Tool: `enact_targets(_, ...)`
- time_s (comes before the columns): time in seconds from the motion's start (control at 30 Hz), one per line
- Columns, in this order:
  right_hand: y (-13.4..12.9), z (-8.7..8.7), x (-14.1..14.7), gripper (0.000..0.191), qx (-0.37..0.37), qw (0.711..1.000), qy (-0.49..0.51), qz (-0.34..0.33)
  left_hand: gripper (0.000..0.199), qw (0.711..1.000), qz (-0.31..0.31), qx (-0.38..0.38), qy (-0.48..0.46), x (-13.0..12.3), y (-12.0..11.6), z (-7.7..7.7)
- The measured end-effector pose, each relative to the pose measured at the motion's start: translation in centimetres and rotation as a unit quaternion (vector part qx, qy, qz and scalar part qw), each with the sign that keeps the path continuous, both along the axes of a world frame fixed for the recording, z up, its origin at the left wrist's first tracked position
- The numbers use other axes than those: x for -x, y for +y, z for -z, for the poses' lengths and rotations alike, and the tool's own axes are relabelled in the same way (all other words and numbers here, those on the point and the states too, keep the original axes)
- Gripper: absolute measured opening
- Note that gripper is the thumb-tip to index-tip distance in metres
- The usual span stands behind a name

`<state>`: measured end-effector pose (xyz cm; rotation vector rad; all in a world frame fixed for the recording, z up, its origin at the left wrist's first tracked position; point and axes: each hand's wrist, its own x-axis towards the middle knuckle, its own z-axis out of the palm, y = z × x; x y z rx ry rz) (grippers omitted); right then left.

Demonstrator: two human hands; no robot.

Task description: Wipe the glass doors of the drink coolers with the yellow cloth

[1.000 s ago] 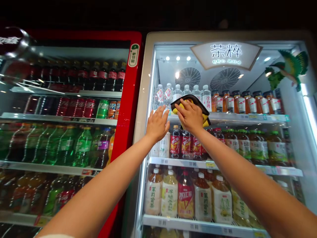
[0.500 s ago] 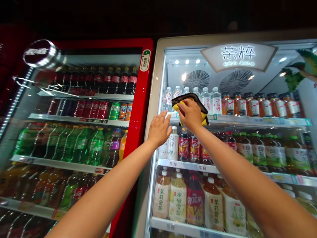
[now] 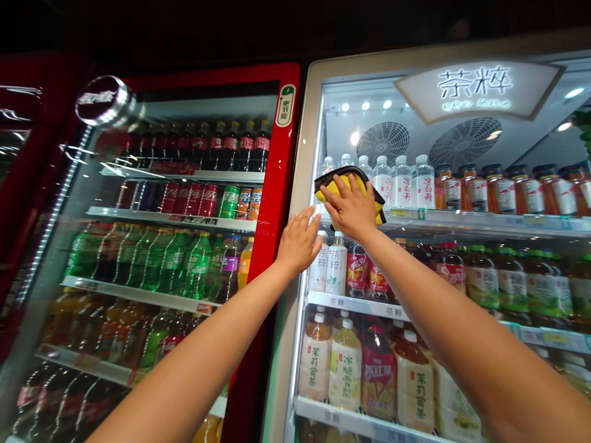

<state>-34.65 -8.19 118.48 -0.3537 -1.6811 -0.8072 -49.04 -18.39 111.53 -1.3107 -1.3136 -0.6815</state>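
A yellow cleaning cloth with a dark border (image 3: 378,206) lies against the glass door (image 3: 339,132) of the right-hand drinks fridge. Over it, my right hand (image 3: 351,212) has its fingers spread, keeping the cloth pressed to the glass near the top shelf. My left hand (image 3: 299,243) is open, fingers stretched upward, at the pale door frame (image 3: 302,154) and the glass edge; nothing is in it. Clear water bottles (image 3: 402,184) stand behind the glass beside the cloth. Below it are white-labelled bottles (image 3: 336,264).
To the left stands a red-framed fridge (image 3: 279,160) with several shelves of soda bottles and cans (image 3: 229,202). A round bottle-cap-shaped sign (image 3: 104,101) shows on its door. A lit fan-shaped sign (image 3: 478,92) is at the top of the right fridge.
My right hand has gone from pinching the bunched cloth to spreading its fingers flat over it. My left hand stays by the frame. The view has shifted, moving the fridges rightward.
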Motion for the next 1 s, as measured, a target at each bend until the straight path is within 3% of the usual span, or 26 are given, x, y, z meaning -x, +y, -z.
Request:
enact_targets(0.1, 0.3, 1.3, -1.3, 0.041, -0.036, 0.996, -0.085, -0.016, 0.053, 1.0, 0.004, 0.001, -0.001, 0.6, -0.5, 0.7)
enact_targets(0.2, 0.7, 1.1, -2.5, 0.039, -0.038, 0.994, -0.094, -0.034, 0.053, 1.0, 0.0, 0.005, 0.003, 1.4, -1.1, 1.2)
enact_targets(0.37, -1.2, -0.7, 1.0, 0.044, 0.018, 0.999, 0.01, -0.034, 0.053, 1.0, -0.01, 0.021, 0.006, 2.3, -2.0, 1.8)
enact_targets(0.47, -2.3, 0.4, 2.7, 0.042, -0.002, 0.999, -0.037, -0.038, 0.055, 0.999, -0.01, 0.032, 0.002, 2.4, -2.4, 2.4)
enact_targets(0.6, -1.0, 1.8, 0.4, 0.037, -0.058, 0.988, -0.133, -0.049, 0.056, 0.999, -0.001, 0.045, 0.007, 2.7, -3.1, 3.6)
enact_targets(0.7, 0.2, 0.3, -1.2, 0.036, -0.055, 0.994, -0.088, -0.047, 0.055, 0.999, 0.002, 0.05, 0.009, 3.1, -3.4, 4.3)
enact_targets(0.83, -0.6, -1.3, 0.8, 0.039, -0.011, 0.999, 0.014, -0.04, 0.055, 0.999, -0.005, 0.042, 0.005, 3.1, -3.1, 4.6)
enact_targets(1.0, -2.3, 2.0, 2.8, 0.036, -0.044, 0.991, -0.114, -0.047, 0.054, 0.999, -0.014, 0.035, -0.009, 2.4, -3.1, 5.5)
